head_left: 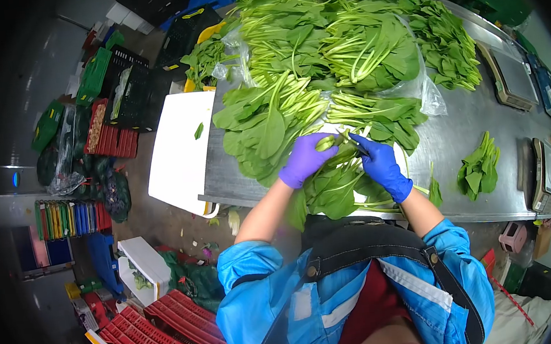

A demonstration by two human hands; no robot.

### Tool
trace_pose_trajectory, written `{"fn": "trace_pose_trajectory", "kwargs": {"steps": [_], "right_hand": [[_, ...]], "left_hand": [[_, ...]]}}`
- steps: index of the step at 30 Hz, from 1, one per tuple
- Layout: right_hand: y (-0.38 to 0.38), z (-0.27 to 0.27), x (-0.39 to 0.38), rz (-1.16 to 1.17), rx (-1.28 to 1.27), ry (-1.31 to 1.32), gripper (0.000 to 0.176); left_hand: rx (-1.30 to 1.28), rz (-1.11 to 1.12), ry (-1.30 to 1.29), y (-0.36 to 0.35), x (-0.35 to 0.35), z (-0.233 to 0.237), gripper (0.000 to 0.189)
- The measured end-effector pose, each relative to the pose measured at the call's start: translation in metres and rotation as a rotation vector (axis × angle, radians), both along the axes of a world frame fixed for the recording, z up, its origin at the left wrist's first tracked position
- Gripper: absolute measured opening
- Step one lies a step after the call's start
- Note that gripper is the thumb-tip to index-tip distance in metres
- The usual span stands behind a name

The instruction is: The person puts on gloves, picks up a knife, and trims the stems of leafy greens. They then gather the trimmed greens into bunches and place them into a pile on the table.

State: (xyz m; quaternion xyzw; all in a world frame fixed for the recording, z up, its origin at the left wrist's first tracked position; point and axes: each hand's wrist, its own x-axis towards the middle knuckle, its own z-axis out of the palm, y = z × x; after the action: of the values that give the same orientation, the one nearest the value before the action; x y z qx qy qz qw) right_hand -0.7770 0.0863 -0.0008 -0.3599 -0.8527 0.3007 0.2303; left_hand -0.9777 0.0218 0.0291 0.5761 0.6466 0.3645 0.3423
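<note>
A big heap of green leafy stalks [336, 44] covers the steel table [472, 124]. My left hand [305, 159], in a purple glove, grips a bunch of leafy stalks [327, 143] by the stem ends at the near side of the heap. My right hand [380, 162], in a blue glove, pinches the same bunch from the right, its fingers closed at the stems. More loose leaves [335, 190] lie under both hands at the table's front edge. A small separate pile of leaves [479, 169] rests on the table to the right.
A white board [180, 150] juts off the table's left end. Two scales [513, 79] [547, 173] stand at the right. Red crates [165, 332], black crates [133, 86], green crates and bags fill the floor on the left.
</note>
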Motion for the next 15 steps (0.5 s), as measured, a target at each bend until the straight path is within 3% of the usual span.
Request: {"fn": "trace_pose_trajectory", "kwargs": {"steps": [3, 5, 9, 12, 14, 15], "right_hand": [[0.004, 0.0, 0.005, -0.012, -0.033, 0.128, 0.054], [0.006, 0.01, 0.005, 0.051, 0.072, -0.065, 0.055], [0.006, 0.011, 0.004, 0.062, 0.099, -0.182, 0.056], [0.011, -0.016, 0.018, 0.048, 0.162, -0.135, 0.051], [0.025, -0.04, 0.037, -0.036, 0.013, -0.17, 0.052], [0.024, -0.051, 0.043, -0.029, 0.011, -0.019, 0.049]], "left_hand": [[-0.021, 0.022, -0.078, 0.0, 0.001, 0.006, 0.033], [-0.007, -0.008, -0.058, -0.001, 0.005, 0.007, 0.033], [0.019, -0.099, -0.031, -0.003, 0.009, 0.011, 0.037], [-0.035, -0.104, -0.092, -0.012, 0.006, 0.02, 0.037], [-0.066, -0.073, -0.161, -0.016, -0.001, 0.023, 0.037], [-0.087, -0.077, -0.229, -0.017, -0.004, 0.021, 0.035]]}}
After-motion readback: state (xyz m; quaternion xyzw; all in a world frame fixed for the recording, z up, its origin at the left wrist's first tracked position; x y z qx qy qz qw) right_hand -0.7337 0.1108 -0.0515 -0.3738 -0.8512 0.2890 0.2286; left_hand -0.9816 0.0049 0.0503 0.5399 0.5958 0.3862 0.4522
